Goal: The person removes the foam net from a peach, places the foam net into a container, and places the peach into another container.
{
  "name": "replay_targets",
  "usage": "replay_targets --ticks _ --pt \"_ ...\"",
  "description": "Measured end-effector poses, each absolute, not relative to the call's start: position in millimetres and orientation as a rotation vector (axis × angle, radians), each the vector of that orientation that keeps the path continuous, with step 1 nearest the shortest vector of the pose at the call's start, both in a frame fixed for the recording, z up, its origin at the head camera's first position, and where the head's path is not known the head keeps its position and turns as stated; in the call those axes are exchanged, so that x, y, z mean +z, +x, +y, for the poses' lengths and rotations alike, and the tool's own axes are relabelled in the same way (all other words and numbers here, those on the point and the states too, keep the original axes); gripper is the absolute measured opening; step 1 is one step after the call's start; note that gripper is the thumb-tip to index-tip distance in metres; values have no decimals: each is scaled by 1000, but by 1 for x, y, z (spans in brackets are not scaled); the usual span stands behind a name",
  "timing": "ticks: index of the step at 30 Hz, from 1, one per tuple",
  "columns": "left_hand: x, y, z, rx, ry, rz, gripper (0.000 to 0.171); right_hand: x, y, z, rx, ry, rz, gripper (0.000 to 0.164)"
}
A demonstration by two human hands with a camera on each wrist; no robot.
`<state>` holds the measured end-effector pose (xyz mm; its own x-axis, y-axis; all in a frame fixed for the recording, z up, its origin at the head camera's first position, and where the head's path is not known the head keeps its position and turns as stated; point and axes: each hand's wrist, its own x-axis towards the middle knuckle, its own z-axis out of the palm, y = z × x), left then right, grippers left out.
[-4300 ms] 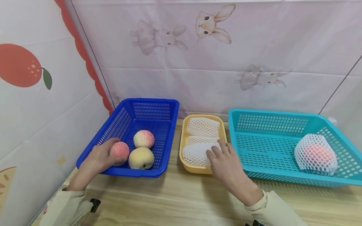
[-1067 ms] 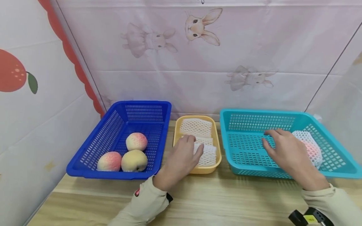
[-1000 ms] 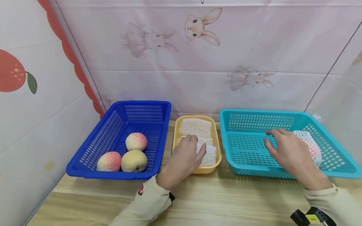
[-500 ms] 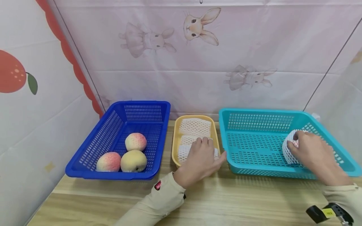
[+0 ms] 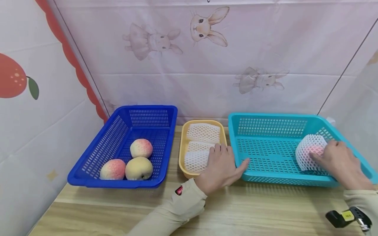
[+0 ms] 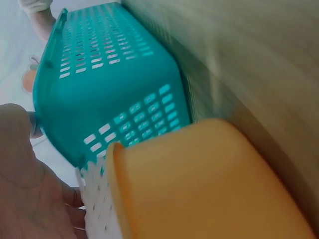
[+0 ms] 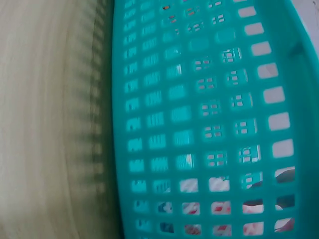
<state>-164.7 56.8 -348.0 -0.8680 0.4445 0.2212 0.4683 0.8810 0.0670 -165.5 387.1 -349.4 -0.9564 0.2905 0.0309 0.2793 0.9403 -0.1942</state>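
In the head view a pink peach in a white foam net [image 5: 311, 152] sits toward the right end of the teal basket [image 5: 265, 178]. My right hand [image 5: 339, 160] holds it from the right, thumb against the net; the other fingers are mostly hidden. Over the right rim of the yellow tray [image 5: 184, 164] lies my left hand [image 5: 220, 168], fingers extended by the white foam nets [image 5: 196, 160] and thumb spread toward the teal basket. The left wrist view shows the left palm [image 6: 30, 184] beside a net [image 6: 102, 204] at the tray's edge.
A blue basket [image 5: 147, 119] on the left holds two pink-and-cream peaches [image 5: 141, 148] and a yellow apple-like fruit [image 5: 139, 168]. All the containers stand in a row on the wooden table [image 5: 118, 209], against a rabbit-print curtain [image 5: 265, 42].
My right hand moved right onto the netted peach, which shifted and turned in the basket. My left hand left the blue basket and slid right across the yellow tray to its right rim.
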Motion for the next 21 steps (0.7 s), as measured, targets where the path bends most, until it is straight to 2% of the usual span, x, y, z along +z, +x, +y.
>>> replay_targets --ticks 6,13,18,21 --pt "-355 -166 62 -157 -689 -2797 58 -352 -164 395 292 -441 -3044 90" --pt "-355 -167 62 -206 -716 -2821 52 -357 -170 396 358 -364 -3075 87" --pt "-356 -167 62 -206 -730 -2796 47 -360 -174 395 451 -409 -3124 107" --pt "-357 -167 61 -217 -729 -2781 46 -361 -176 395 527 -434 -3134 112"
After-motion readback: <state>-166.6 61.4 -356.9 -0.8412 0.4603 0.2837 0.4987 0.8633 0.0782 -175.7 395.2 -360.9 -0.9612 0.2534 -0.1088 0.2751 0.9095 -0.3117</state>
